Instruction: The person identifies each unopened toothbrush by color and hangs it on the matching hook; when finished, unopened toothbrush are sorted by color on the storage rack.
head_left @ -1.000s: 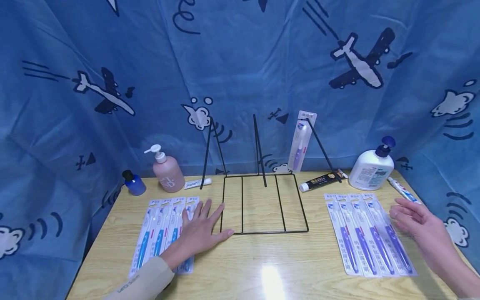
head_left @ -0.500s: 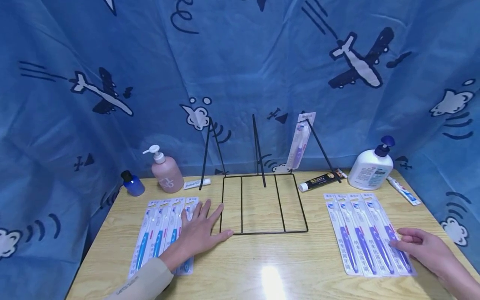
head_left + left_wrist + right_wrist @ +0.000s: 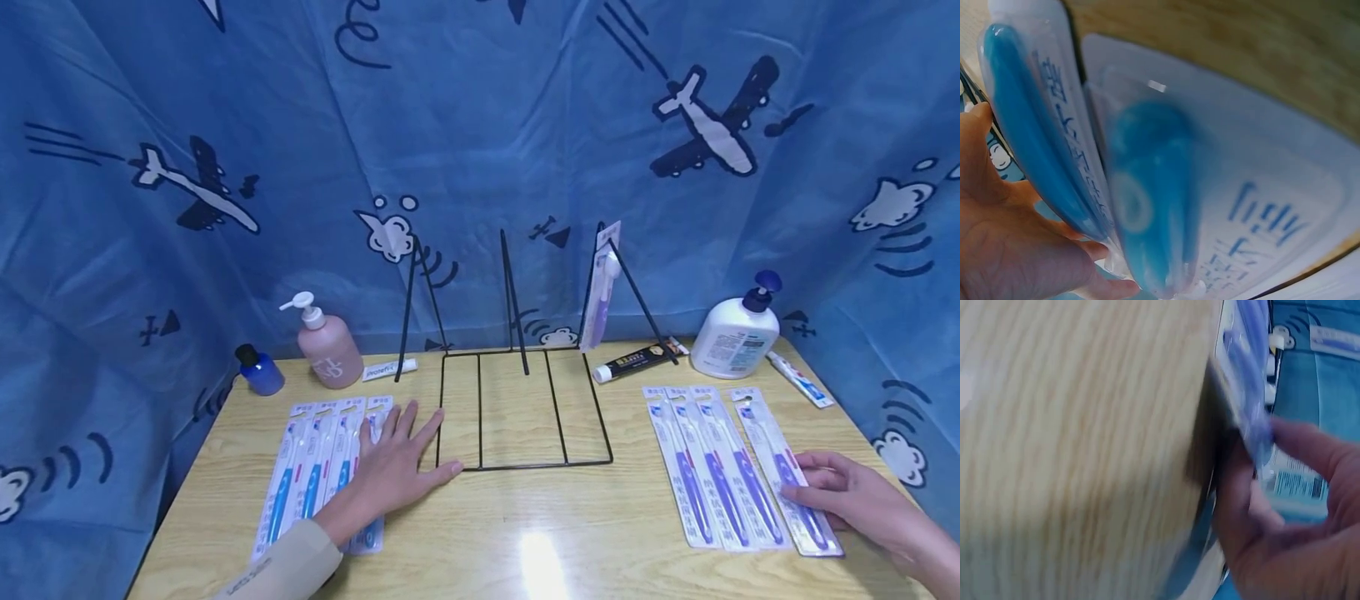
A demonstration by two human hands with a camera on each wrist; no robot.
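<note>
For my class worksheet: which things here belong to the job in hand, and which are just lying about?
Likely the job:
purple toothbrush pack in the right hand
other purple packs
blue packs
wire rack

Apparently lying about:
pink pump bottle
white pump bottle
small blue bottle
three tubes

Your head camera looks forward and down across the wood-grain tabletop (image 3: 450, 525) to the airplane-print cloth (image 3: 465, 125). Your left-wrist camera: very close on blue-handled toothbrush packs (image 3: 1154, 187). Right-wrist: close on a purple-handled toothbrush pack (image 3: 1248, 381). Head view shares both.

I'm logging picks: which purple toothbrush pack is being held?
The rightmost purple pack, pinched by the right hand; a gap separates it from the three packs beside it.
</note>
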